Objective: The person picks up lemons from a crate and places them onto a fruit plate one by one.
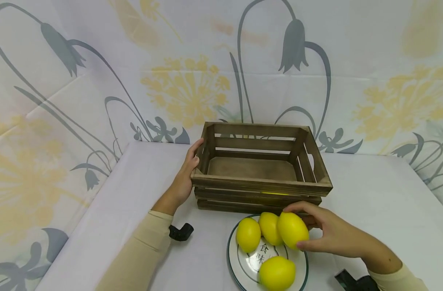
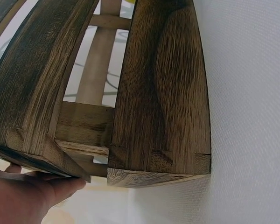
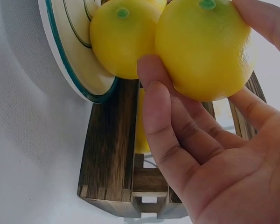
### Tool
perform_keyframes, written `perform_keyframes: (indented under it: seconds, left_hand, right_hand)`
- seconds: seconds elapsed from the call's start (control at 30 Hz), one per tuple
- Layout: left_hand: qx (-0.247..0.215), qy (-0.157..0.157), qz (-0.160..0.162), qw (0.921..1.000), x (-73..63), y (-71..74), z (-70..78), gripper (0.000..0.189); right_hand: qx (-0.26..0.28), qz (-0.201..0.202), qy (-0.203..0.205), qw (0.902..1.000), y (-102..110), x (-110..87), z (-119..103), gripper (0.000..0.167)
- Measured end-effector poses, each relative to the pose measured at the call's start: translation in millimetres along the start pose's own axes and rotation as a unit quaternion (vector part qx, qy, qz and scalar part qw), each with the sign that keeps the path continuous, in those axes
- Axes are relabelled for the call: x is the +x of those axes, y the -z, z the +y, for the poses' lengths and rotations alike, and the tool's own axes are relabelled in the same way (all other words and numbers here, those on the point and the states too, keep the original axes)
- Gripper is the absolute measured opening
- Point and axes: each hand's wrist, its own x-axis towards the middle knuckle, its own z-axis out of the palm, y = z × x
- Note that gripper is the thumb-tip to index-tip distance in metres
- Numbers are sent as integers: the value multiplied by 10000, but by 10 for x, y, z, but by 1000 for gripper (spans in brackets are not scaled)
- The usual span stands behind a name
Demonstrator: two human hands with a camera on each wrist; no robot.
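Observation:
My left hand (image 1: 183, 178) grips the left end of a brown slatted wooden crate (image 1: 261, 186). In the left wrist view, the thumb lies along the end of the crate (image 2: 163, 93). The right hand (image 1: 332, 230) holds a yellow lemon (image 1: 293, 230) between thumb and fingers, over the right rim of a white plate (image 1: 233, 262) with a green edge. Three more lemons lie on this plate: one at the left (image 1: 248, 235), one partly behind the held lemon (image 1: 269, 228), and one at the front (image 1: 277, 273). In the right wrist view, fingertips press the held lemon (image 3: 203, 51) from below.
Something yellow (image 1: 276, 193) shows through the gap between the crate's front slats. The crate stands on a white-covered table (image 1: 370, 190), just behind the plate. A flower-printed cloth (image 1: 192, 52) hangs at the back. Black straps (image 1: 181, 232) sit at both wrists.

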Motion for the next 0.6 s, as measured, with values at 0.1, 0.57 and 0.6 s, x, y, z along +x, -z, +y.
perform_keyframes:
  seconds: [0.1, 0.57, 0.6]
  left_hand:
    - [0, -5, 15, 10000, 4, -1, 6, 55]
    - [66, 27, 38, 10000, 7, -3, 3, 55]
    - [60, 17, 34, 10000, 8, -3, 1, 55]
  right_hand:
    - [64, -70, -56, 9999, 4, 4, 5, 59]
    - [371, -442, -367, 9977, -40, 46, 122, 60]
    - [392, -454, -400, 9974, -46, 50, 129, 60]
